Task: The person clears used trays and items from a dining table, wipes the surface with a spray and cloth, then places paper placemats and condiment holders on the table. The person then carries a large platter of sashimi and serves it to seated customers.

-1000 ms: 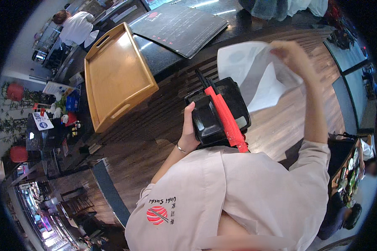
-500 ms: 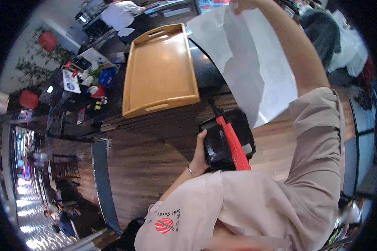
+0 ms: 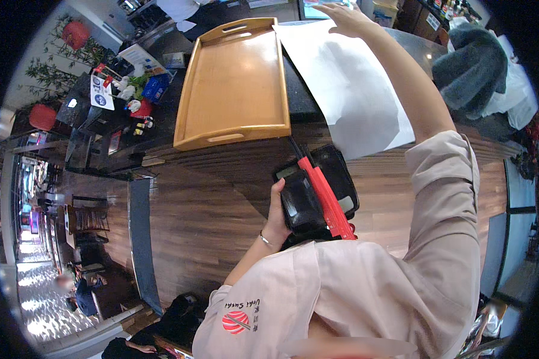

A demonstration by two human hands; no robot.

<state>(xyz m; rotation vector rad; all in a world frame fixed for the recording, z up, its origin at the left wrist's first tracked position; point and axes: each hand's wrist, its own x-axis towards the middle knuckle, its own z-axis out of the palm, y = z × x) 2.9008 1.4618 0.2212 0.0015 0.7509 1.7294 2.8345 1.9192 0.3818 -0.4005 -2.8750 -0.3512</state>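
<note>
My left hand [image 3: 277,209] grips a stack of black dishes [image 3: 300,203] close to my body, its thumb on the near dish. Across the stack lie chopsticks in a red paper sleeve [image 3: 326,197], dark tips pointing away from me. At the far side, my right hand [image 3: 348,21] is open, fingers spread, over the top of a large white paper sheet [image 3: 365,99]. Much of the sheet rests on the dark counter, and its near end reaches past the counter's edge. Left of the paper stands a wooden tray [image 3: 236,84] with cut-out handles and nothing in it.
Small figurines, a sign [image 3: 100,93] and a blue box [image 3: 156,88] crowd the counter's left part. A dark cloth [image 3: 470,69] and a white plastic bag [image 3: 518,87] lie at the right. A person in white [image 3: 178,9] stands beyond the counter.
My right hand has spread its fingers and no longer pinches the paper. The sheet, held up and bent before, now lies flatter on the counter. My left hand still holds the dishes.
</note>
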